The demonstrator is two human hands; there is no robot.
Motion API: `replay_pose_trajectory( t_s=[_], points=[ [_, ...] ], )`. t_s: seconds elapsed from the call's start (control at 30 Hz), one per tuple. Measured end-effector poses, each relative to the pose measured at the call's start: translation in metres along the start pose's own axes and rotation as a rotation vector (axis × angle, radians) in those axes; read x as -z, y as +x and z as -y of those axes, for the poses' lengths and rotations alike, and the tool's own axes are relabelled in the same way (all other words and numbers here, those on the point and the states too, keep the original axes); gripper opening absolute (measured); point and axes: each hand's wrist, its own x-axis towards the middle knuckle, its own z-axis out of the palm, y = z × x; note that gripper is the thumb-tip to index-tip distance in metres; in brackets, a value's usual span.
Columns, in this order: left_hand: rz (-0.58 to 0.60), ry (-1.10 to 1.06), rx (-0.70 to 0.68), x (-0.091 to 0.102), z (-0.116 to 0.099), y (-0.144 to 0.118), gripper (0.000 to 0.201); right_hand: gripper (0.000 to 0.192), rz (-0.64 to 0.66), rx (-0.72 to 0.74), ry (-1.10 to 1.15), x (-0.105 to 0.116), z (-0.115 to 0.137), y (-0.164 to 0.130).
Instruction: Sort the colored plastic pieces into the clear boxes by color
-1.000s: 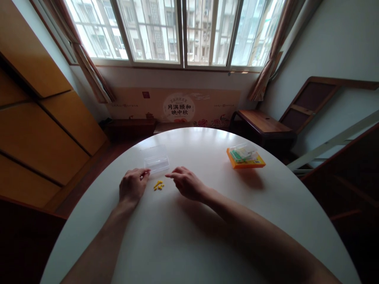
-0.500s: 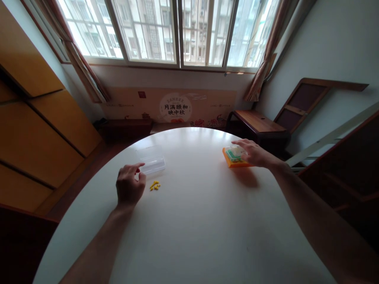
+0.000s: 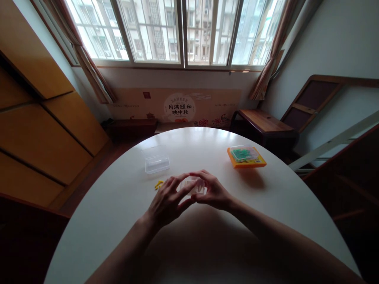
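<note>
Clear plastic: a small clear box (image 3: pixel 194 185) sits between both hands, just above the white round table (image 3: pixel 207 236), near its middle.
Left hand: the left hand (image 3: pixel 167 201) has its fingers clamped on the small box's left side, thumb below and fingertips on top.
Right hand: the right hand (image 3: pixel 211 191) pinches the box's right side, fingers curled over the top edge.
Done so far: judging by the layout, a few yellow beads (image 3: pixel 158 184) lie loose on the table just left of the hands, and an open clear case (image 3: pixel 156 159) stands empty beyond them.
Left to do: the small box looks shut and unopened; its contents are too blurred to tell.
Other stock: an orange tray (image 3: pixel 246 157) with green pieces under a clear lid lies well apart, toward the right.
Room: barred windows (image 3: pixel 177 31), curtains, wooden cabinets (image 3: pixel 38 118) at left, a dark bench (image 3: pixel 263 124) at right.
</note>
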Motion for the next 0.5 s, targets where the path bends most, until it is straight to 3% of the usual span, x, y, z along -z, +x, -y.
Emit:
replay_pose_trajectory(
  t_s=[0.13, 0.2, 0.33, 0.5],
  points=[
    [0.037, 0.100, -0.074, -0.001, 0.003, 0.000, 0.034, 0.060, 0.022, -0.131, 0.511, -0.012, -0.012, -0.010],
    [0.036, 0.117, -0.126, -0.002, 0.004, 0.000, 0.032, 0.064, 0.014, -0.183, 0.650, -0.013, -0.014, -0.013],
    [-0.022, 0.153, -0.196, -0.002, 0.001, 0.002, 0.029, 0.066, -0.031, -0.236, 0.725, -0.018, -0.013, -0.016],
    [-0.089, 0.079, -0.172, 0.001, -0.005, 0.007, 0.025, 0.081, -0.039, -0.271, 0.737, -0.017, -0.010, -0.017]
  ],
)
